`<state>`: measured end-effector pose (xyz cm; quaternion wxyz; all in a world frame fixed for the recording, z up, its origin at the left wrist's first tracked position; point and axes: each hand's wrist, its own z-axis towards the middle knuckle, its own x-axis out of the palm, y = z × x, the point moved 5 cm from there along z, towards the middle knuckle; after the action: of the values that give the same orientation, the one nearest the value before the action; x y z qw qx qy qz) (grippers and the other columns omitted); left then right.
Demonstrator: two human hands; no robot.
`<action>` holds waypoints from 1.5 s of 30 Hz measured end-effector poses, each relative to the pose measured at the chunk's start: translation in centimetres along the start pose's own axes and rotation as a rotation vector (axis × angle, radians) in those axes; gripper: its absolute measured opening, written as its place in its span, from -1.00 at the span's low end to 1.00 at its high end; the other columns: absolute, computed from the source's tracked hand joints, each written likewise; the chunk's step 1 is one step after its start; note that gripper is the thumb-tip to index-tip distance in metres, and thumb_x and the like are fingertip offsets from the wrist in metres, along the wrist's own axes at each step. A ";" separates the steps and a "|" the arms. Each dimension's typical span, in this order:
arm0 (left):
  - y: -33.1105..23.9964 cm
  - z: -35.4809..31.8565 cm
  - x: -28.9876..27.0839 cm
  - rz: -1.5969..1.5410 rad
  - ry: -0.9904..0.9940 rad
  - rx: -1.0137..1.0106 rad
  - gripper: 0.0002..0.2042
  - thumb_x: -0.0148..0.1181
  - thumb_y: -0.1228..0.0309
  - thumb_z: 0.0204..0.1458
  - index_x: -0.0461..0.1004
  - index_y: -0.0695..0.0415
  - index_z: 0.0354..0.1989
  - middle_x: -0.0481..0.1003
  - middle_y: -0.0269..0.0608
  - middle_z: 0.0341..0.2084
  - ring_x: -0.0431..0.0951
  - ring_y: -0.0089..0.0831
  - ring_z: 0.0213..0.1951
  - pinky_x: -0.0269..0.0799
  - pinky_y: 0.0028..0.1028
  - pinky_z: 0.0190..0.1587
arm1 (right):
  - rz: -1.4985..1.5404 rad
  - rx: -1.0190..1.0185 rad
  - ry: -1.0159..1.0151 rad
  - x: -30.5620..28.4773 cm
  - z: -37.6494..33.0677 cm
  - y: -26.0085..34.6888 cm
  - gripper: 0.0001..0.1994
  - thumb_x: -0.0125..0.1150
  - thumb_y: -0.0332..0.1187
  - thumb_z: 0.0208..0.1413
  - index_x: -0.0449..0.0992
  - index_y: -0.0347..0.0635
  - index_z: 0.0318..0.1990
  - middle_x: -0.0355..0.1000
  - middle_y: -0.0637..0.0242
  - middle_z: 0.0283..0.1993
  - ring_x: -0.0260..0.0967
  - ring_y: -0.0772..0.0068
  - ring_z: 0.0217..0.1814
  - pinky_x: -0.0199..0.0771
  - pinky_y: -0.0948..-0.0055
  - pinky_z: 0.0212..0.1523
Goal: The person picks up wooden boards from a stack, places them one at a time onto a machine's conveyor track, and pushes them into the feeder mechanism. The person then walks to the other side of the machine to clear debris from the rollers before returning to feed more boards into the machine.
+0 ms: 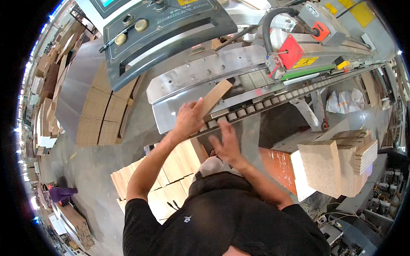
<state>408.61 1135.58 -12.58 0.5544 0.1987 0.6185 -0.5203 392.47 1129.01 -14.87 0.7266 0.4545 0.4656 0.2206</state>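
- Wooden board (215, 97), pale and narrow, is pinched in the left hand (188, 119) by its lower end; it tilts up to the right, its far end over the steel bed (200, 72) of the machine.
- Right hand (227, 143) is open, fingers spread and blurred, holding nothing, just below the roller track (256, 106) and near the left hand.
- Grey control panel (158, 30) with round knobs sits above the bed, and a red housing (292, 51) stands to its right.
- Stacked pale boards (171, 179) lie under the left forearm.
- Thick chipboard blocks (337, 166) are piled at the right, well apart from both hands.
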 end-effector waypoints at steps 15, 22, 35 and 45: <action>10.8 -5.9 -3.9 0.271 -0.447 -0.421 -0.69 0.34 0.37 -0.09 0.60 -0.04 -0.10 0.45 -0.21 -0.36 0.43 -0.23 -0.24 0.33 -0.29 -0.12 | -0.629 -0.037 -0.035 4.6 10.5 -1.2 -0.16 0.05 0.06 0.11 -0.02 -0.51 0.30 -0.07 -0.41 0.31 -0.26 -0.33 0.44 -0.42 -0.10 0.41; 8.9 -0.8 -1.3 0.022 -0.361 -0.176 -0.69 0.31 0.34 -0.07 0.57 -0.03 -0.08 0.45 -0.23 -0.41 0.43 -0.26 -0.31 0.35 -0.30 -0.19 | -0.654 0.169 -0.129 1.8 12.8 -3.1 -0.12 0.06 0.06 0.10 -0.08 -0.59 0.29 -0.15 -0.45 0.33 -0.34 -0.36 0.45 -0.44 -0.11 0.41; -0.2 10.7 4.9 0.033 -0.363 0.004 -0.76 0.34 0.30 -0.11 0.59 0.01 -0.23 0.45 -0.26 -0.50 0.47 -0.26 -0.36 0.39 -0.32 -0.23 | -0.697 0.292 -0.272 -7.7 14.6 -10.3 -0.27 -0.13 0.00 0.22 -0.03 -0.49 0.32 -0.13 -0.17 0.41 -0.37 -0.10 0.50 -0.45 0.01 0.44; -6.6 18.6 9.4 0.101 -0.368 0.078 -0.84 0.20 0.18 -0.03 0.55 -0.03 -0.48 0.49 -0.21 -0.55 0.49 -0.18 -0.37 0.32 -0.21 -0.24 | -0.516 0.086 -0.338 -9.2 9.5 -6.5 -0.40 0.01 -0.21 0.11 0.14 -0.47 0.23 0.11 -0.16 0.28 -0.05 -0.18 0.38 -0.17 0.00 0.39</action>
<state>409.20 1113.90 -15.27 0.6755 0.1525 0.4753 -0.5428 395.86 1114.66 -14.65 0.8058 0.3818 0.4472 -0.0700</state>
